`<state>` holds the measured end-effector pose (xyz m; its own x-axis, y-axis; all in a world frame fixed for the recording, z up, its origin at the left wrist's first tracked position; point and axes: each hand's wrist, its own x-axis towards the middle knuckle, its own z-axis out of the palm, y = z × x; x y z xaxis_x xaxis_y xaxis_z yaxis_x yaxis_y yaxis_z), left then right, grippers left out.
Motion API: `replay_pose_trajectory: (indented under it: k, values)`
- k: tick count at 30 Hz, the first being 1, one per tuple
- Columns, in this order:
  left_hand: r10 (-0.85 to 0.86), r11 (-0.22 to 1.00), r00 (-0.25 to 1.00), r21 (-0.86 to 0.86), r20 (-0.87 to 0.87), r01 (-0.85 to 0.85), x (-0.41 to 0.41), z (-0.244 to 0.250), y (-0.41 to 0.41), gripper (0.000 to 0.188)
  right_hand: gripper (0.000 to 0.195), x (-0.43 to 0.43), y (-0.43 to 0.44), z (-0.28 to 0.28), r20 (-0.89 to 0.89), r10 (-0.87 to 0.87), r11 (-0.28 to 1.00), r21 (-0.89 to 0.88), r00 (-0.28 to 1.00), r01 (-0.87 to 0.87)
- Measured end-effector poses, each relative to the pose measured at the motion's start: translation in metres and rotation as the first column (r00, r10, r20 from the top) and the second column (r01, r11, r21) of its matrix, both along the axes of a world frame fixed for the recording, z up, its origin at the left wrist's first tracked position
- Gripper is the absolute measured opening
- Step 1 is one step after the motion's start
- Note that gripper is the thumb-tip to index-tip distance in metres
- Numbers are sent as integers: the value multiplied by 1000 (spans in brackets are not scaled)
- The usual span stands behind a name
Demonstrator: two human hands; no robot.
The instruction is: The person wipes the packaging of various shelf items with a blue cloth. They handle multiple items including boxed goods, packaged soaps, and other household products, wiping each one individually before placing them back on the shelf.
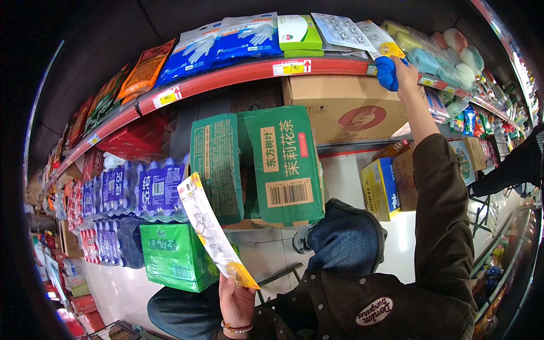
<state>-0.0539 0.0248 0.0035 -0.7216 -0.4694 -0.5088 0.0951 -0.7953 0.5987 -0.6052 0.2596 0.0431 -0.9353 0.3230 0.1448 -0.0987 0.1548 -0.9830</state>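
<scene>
My left hand (237, 302), low in the picture, grips the yellow end of a long blister card (216, 238) with several small clear pieces under its plastic. The card leans up and to the left, in front of a green carton. At the shelf's front edge, my right hand (406, 76) holds a bunched blue cloth (386, 73). Just behind that cloth lies another yellow-and-white blister card (376, 36). A flat pack of hooks (343, 32) is beside it, and a green-and-white box (298, 30) stands farther left.
A red shelf rail (238, 75) with price tags curves across the top. Blue glove packs (248, 36) lie on the shelf. Below are a green drink carton (285, 170), a brown carton (340, 110), wrapped bottles (159, 187) and a green pack (174, 255). A person's dark-clothed leg (510, 163) shows right.
</scene>
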Motion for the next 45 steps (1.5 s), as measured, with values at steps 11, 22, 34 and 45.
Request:
replay_pose_trajectory:
  k: [11, 22, 34, 45]
  values:
    - [7, 1000, 1000, -4, 12, -7, 4, -7, -3, 51, 45, -26, 15, -3, 36, -94, 966, 247, 995, 82]
    - [22, 1000, 999, -11, 50, -22, 6, -5, -3, 49, 62, -34, 36, -31, -38, -115, 992, 39, 993, 117]
    - [21, 1000, 999, -8, 33, -21, 0, -6, 0, 47, 42, -72, 62, -33, 55, -41, 925, -375, 998, 58]
    - [-1, 999, 999, -40, 48, 3, 2, -6, -1, 47, 43, -76, 88, -40, 75, 94, 922, -384, 993, -58]
